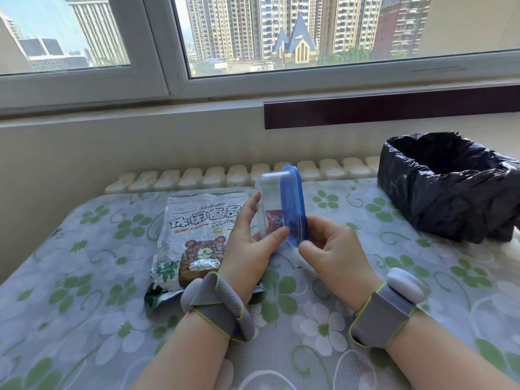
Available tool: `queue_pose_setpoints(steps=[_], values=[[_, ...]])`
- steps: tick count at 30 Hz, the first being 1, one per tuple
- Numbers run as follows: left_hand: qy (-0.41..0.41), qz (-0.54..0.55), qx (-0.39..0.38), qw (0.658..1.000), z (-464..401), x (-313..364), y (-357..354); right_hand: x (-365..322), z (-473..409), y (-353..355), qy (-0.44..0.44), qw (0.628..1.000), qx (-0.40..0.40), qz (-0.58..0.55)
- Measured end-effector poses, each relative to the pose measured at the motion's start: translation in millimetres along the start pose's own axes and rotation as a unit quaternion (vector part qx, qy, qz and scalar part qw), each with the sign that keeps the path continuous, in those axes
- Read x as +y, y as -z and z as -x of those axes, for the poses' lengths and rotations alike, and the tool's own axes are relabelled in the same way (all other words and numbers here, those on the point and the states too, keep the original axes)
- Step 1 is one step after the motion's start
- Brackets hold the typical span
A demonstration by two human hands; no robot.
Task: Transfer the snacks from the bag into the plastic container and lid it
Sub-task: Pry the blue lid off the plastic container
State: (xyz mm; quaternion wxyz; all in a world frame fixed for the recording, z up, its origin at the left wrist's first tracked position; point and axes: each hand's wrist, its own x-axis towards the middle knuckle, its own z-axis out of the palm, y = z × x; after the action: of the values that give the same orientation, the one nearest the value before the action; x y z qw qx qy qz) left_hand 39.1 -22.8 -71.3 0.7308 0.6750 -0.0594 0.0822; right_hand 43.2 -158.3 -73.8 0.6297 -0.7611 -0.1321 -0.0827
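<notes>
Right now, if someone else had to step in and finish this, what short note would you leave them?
Left hand: holds the clear plastic container, tipped on its side above the table.
Right hand: grips the blue lid at its lower edge; whether the lid is fully pressed on cannot be told.
Snack bag: lies flat on the table, left of the hands.
Done: a reddish item shows through the container wall.
Left: check the bag for more snacks, confirm the lid is sealed, set the container down.

Grey lime-edged wristbands (222,308) (white pods attached) on bare forearms.
</notes>
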Motion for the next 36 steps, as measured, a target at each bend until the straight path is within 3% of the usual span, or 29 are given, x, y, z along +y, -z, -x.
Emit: queue_pose_setpoints(steps=[6,22,30,36], values=[[-0.006,0.010,-0.010,1.000,2.1,2.1,-0.4,1.1,1.1,0.6,0.005,1.000,0.006,0.030],[0.079,0.101,0.006,0.992,-3.6,-0.3,2.3,1.5,2.9,-0.4,0.004,1.000,0.000,0.008],[0.074,0.084,-0.003,0.994,-2.6,-0.5,1.7,0.3,3.5,-1.1,0.006,1.000,-0.006,-0.011],[0.066,0.043,0.005,0.997,-2.1,-6.7,-0.3,5.0,3.0,-2.0,0.022,0.999,0.002,0.040]])
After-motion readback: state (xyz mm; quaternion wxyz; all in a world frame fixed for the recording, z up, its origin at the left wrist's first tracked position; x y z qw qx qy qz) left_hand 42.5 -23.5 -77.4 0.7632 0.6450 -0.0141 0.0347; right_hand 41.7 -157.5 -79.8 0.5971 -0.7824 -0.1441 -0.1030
